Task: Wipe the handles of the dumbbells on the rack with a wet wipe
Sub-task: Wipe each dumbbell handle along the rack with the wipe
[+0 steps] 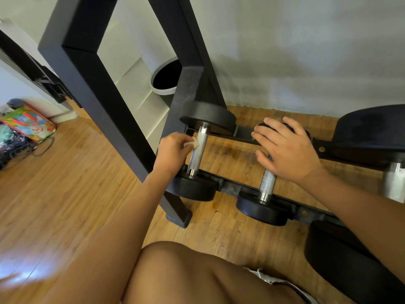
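Note:
Two small dumbbells lie across the low rails of a black rack [232, 187]. The left dumbbell [198, 150] has a knurled steel handle and black round heads. My left hand [173, 150] pinches a small white wet wipe [192, 142] against the upper part of that handle. My right hand [287, 148] rests with spread fingers on the second dumbbell [267, 185], covering its far head and the top of its handle. A much bigger dumbbell [394, 181] sits at the right edge, partly cut off.
The rack's thick black upright frame [92, 84] rises just left of my left hand. A white bin with a black liner [164, 80] stands by the grey wall. A colourful bag [28, 123] and cables lie on the wooden floor at far left. My knee fills the bottom.

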